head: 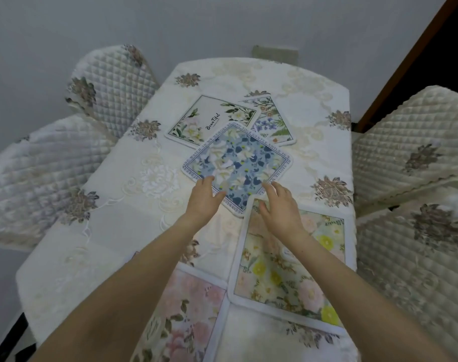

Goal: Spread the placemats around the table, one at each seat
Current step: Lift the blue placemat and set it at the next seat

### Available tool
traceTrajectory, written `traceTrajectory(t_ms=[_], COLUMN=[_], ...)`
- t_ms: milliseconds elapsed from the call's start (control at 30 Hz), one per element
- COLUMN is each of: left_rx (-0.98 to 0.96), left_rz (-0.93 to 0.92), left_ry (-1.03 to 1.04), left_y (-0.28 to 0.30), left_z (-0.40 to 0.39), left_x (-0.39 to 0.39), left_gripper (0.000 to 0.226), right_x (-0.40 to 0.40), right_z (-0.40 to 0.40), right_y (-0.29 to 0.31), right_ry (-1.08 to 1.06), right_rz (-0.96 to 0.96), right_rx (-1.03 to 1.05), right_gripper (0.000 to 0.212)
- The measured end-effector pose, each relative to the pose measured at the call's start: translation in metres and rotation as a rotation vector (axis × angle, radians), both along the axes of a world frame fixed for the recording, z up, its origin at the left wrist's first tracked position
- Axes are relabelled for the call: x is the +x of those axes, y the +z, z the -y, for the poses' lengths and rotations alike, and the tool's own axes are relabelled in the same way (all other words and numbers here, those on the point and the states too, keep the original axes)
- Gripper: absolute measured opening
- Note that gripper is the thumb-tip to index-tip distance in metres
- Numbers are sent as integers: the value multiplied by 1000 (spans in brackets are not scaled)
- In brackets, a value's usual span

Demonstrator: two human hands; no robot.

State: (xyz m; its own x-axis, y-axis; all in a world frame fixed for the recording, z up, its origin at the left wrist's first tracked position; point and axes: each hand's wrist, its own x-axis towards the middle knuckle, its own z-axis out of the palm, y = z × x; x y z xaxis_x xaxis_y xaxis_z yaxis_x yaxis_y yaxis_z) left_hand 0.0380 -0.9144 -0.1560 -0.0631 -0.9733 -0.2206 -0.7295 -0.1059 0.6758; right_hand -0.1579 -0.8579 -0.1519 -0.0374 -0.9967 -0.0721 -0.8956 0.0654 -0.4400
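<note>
Five placemats [237,163], four chairs [113,82]

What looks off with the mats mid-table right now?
Three mats are bunched mid-table, none at a seat. The blue floral mat sits turned like a diamond, overlapping the white "Beautiful" mat and the fern mat. Its near corner is tucked under the yellow floral mat. Both hands, left and right, are at its near edges.

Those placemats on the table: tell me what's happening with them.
A person is laying them out. Both hands, left hand and right hand, reach to the blue floral placemat mid-table. It overlaps two more placemats beyond. A yellow-flowered placemat and a pink one lie nearer. Quilted chairs flank the table.
</note>
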Motion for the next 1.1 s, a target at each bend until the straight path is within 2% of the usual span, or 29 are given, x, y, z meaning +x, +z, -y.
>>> traceTrajectory(t_ms=[100,233,367,600,800,867,967,1033,1100], left_rx=[-14,-55,-110,-84,-62,-59,-78,-114,-175], left_rz=[69,203,340,493,493,505,417,352,290], left_ry=[-50,-186,-277,-181,-100,-66,-35,-10,38], left_y=[-9,-27,-48,-76,-76,-73,-69,-67,-62], left_z=[47,107,151,189,196,195,187,182,179], left_x=[14,24,29,37,37,35,31,31,33], left_gripper=[60,61,63,89,88,87,77,56,27], right_x=[6,13,18,37,38,37,40,45,46], right_z=[38,81,109,131,139,140,137,134,132], right_y=[-11,-37,-62,-85,-84,-81,-76,-73,-69], right_ry=[-44,-221,-438,-587,-693,-698,-654,-630,-617], right_rz=[22,180,102,-68,63,78,108,198,309], right_rx=[-5,26,130,231,226,194,70,-33,-104], right_gripper=[47,51,57,73,88,87,72,64,67])
